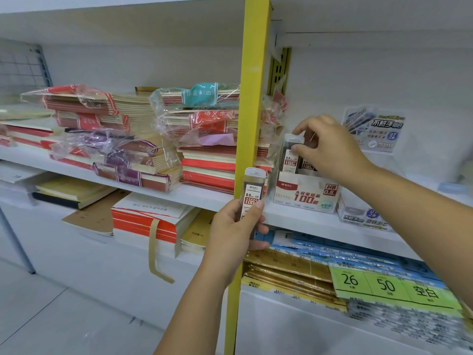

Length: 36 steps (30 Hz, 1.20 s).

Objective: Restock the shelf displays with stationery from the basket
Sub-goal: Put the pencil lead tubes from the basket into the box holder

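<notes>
My left hand (236, 226) grips a slim clear case of 0.5 HB pencil leads (252, 187), held upright in front of the yellow shelf post (253, 98). My right hand (330, 149) pinches the white cap of another lead case (291, 152), which stands in the white and red display box (307, 194) on the middle shelf. One more lead case (307, 165) stands in the box beside it. The basket is out of view.
Stacks of red and purple wrapped notebooks (122, 139) fill the shelf left of the post. A second small display box (363, 216) and a clear sign stand (373, 129) sit right of the lead box. Blue and gold packets (294, 272) and green price tags (384, 285) lie below.
</notes>
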{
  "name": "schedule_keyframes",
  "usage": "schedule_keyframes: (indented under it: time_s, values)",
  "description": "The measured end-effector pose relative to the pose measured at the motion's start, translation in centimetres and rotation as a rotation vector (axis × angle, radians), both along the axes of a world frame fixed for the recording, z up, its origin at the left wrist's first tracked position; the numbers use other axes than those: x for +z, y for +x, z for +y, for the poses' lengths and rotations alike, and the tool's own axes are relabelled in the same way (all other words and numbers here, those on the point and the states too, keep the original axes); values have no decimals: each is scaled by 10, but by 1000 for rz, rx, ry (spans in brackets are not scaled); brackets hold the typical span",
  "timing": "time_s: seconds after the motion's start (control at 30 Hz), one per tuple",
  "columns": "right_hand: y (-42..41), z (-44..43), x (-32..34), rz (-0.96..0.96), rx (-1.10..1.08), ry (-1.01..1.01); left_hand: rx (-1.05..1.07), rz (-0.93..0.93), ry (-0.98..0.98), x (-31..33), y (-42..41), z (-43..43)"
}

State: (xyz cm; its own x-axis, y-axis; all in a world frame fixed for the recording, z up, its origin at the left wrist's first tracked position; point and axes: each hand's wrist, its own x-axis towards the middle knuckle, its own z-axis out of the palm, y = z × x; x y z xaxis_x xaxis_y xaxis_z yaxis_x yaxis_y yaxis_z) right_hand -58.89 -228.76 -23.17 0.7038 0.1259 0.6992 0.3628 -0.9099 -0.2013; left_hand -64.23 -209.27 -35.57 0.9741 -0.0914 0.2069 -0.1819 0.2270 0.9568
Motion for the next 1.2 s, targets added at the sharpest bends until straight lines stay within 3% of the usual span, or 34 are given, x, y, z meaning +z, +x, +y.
schedule_keyframes:
  time_s: [0.23, 0.33, 0.5, 0.6, 0.67, 0.77, 0.87, 1.07, 1.2]
  values:
    - [-17, 0, -9, -72, -152, -160, -13, -49, 106, 3, -2, -4]
    - [-42, 7, -15, -25, 2, 4, -44, -68, 108, 9, -6, -10]
    - [-72, 21, -27, 436, 403, 446, -92, -132, 113, 18, -10, -26]
    - [-71, 11, -17, 299, 375, 603, 18, -181, 158, 18, -8, -37]
    - [-67, -5, 0, 67, 293, 649, 244, -344, 403, 13, -3, -41]
    - [-57, -24, 17, -119, 176, 396, 416, -633, 749, 6, 2, -45]
    - [-44, -25, 12, -15, 71, 114, 336, -707, 921, -2, 7, -51]
    - [-24, -28, 1, 176, 45, 129, 278, -698, 937, -14, 15, -53]
    - [-11, -30, -2, 49, -100, -87, 264, -677, 919, -18, 17, -50]
